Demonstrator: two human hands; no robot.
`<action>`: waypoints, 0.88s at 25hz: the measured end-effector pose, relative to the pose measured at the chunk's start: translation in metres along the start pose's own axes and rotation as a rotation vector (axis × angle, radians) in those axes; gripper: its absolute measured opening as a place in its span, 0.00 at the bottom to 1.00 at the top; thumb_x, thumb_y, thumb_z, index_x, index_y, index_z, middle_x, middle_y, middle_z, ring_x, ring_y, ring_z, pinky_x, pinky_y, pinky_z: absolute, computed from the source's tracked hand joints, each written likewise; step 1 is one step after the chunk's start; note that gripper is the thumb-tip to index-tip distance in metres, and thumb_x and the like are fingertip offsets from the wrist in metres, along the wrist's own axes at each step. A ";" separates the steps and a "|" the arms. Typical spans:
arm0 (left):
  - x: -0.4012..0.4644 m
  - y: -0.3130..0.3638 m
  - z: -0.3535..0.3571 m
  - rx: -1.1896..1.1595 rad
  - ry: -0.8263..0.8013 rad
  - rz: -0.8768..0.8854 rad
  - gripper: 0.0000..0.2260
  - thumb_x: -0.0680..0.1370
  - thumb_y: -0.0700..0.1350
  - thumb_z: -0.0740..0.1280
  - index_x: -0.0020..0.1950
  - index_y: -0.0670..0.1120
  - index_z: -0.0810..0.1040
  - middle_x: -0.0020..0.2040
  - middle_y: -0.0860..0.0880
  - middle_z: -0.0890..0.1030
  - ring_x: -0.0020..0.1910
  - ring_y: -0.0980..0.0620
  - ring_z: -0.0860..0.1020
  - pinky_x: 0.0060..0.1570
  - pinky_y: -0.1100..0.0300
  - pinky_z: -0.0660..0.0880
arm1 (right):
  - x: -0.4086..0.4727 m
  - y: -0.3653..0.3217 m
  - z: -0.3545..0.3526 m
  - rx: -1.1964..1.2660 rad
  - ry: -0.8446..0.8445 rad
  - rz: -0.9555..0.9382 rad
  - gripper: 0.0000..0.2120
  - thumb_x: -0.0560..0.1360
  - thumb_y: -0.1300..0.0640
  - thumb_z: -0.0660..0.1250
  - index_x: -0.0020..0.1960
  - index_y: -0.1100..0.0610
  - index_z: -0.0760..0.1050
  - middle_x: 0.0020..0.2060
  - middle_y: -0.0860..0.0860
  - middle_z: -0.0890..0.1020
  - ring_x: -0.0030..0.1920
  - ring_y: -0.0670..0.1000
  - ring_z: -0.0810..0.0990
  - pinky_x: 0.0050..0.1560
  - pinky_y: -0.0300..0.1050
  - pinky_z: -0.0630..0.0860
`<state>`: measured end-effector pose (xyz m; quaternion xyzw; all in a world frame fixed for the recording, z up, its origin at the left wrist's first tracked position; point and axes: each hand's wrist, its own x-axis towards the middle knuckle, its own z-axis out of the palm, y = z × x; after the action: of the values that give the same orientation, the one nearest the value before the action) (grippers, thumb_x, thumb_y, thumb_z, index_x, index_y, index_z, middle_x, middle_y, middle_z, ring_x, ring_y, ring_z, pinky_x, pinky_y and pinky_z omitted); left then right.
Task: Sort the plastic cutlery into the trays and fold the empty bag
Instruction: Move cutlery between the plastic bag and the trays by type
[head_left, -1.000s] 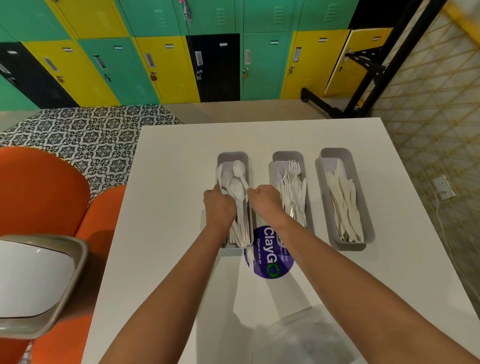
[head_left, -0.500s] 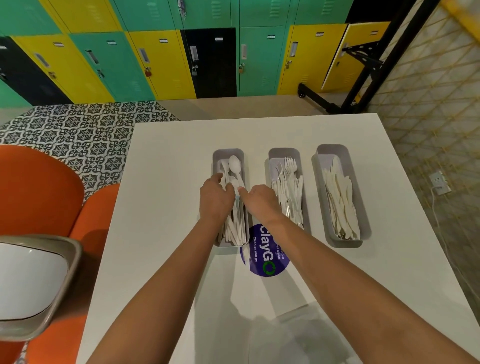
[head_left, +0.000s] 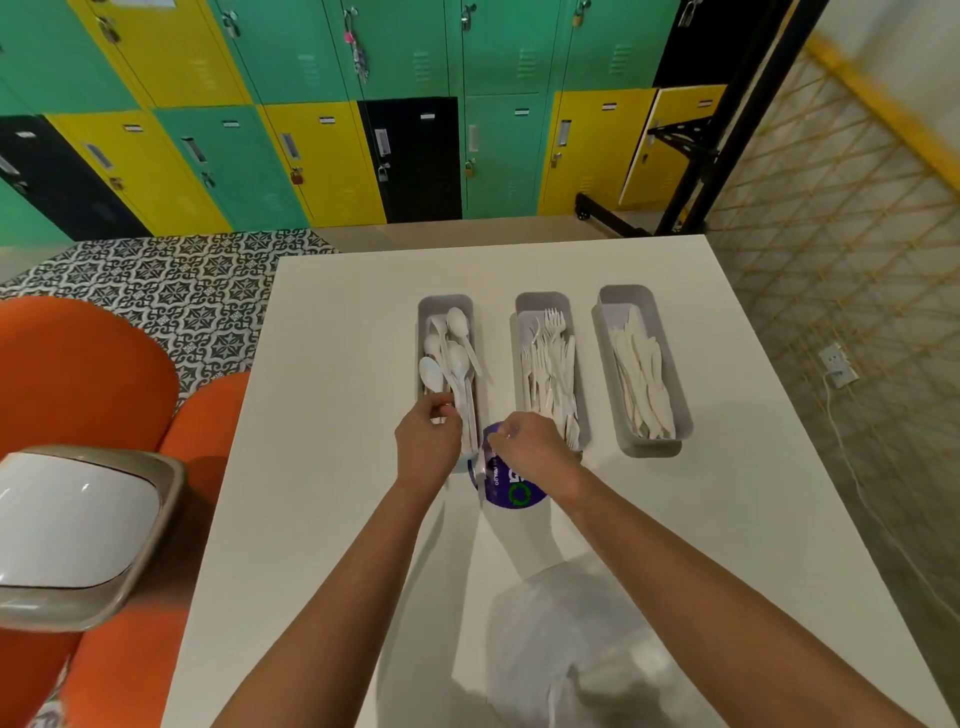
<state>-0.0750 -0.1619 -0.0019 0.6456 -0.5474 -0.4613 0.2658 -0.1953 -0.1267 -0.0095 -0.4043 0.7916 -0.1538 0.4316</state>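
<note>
Three grey trays stand side by side on the white table (head_left: 332, 467). The left tray (head_left: 445, 302) holds white spoons (head_left: 451, 358), the middle tray (head_left: 541, 301) holds forks (head_left: 551, 374), and the right tray (head_left: 626, 293) holds knives (head_left: 644, 387). My left hand (head_left: 428, 444) is at the near end of the left tray, its fingertips pinched on the spoon handles. My right hand (head_left: 532, 444) hovers just right of that tray, fingers curled with nothing in them. The clear, crumpled plastic bag (head_left: 571, 649) lies near the table's front edge, between my forearms.
A round purple sticker (head_left: 511, 491) is on the table under my right hand. An orange seat (head_left: 78, 374) and a white-lidded bin (head_left: 72, 525) stand to the left. Coloured lockers (head_left: 311, 156) line the back wall, and a black frame (head_left: 727, 130) stands at the right.
Both hands have drawn back towards me from the middle of the spoon tray to its near end. The spoons now lie uncovered in the tray.
</note>
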 end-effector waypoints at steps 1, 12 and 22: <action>-0.010 -0.002 -0.001 0.001 -0.026 0.001 0.13 0.78 0.40 0.59 0.61 0.42 0.76 0.58 0.44 0.79 0.56 0.46 0.77 0.60 0.54 0.74 | -0.009 0.005 0.001 -0.029 0.004 -0.014 0.09 0.77 0.54 0.61 0.49 0.59 0.76 0.49 0.55 0.79 0.48 0.54 0.77 0.44 0.45 0.75; -0.123 -0.009 0.009 -0.209 -0.384 -0.054 0.07 0.76 0.36 0.62 0.52 0.43 0.76 0.49 0.44 0.79 0.44 0.50 0.78 0.38 0.62 0.76 | -0.108 0.087 -0.020 0.087 0.128 -0.190 0.08 0.75 0.58 0.64 0.54 0.55 0.74 0.38 0.48 0.74 0.33 0.45 0.72 0.34 0.36 0.69; -0.201 -0.058 0.064 0.472 -0.813 0.244 0.14 0.74 0.32 0.58 0.52 0.40 0.82 0.50 0.46 0.82 0.44 0.52 0.78 0.48 0.63 0.72 | -0.158 0.205 0.005 -0.033 0.237 -0.241 0.02 0.74 0.60 0.66 0.42 0.55 0.77 0.39 0.50 0.78 0.41 0.49 0.75 0.47 0.43 0.71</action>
<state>-0.0996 0.0549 -0.0177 0.3869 -0.7684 -0.5049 -0.0712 -0.2476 0.1240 -0.0454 -0.4822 0.7853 -0.2381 0.3068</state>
